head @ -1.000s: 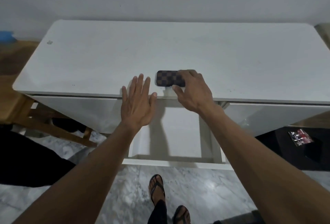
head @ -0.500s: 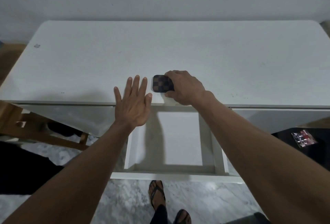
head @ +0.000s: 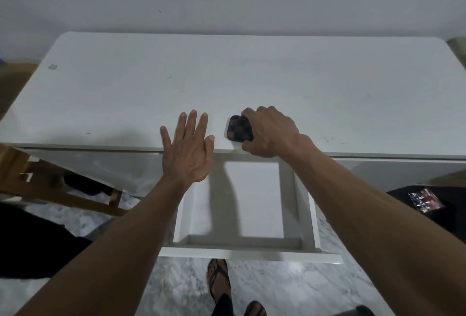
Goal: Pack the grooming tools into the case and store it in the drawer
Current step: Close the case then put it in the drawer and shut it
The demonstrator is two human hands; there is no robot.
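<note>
Storage step now, I reckon: my right hand (head: 268, 131) is curled around the checkered case (head: 239, 131) at the front edge of the desk (head: 252, 76), my left hand (head: 187, 150) hovers flat and spread with nothing in it, and next that case needs lifting down into the open drawer (head: 252, 254) below.

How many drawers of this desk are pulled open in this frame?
1. The open drawer sits under the middle of the desk, empty, below the right hand gripping the checkered case. The fronts beside it look shut.
</note>
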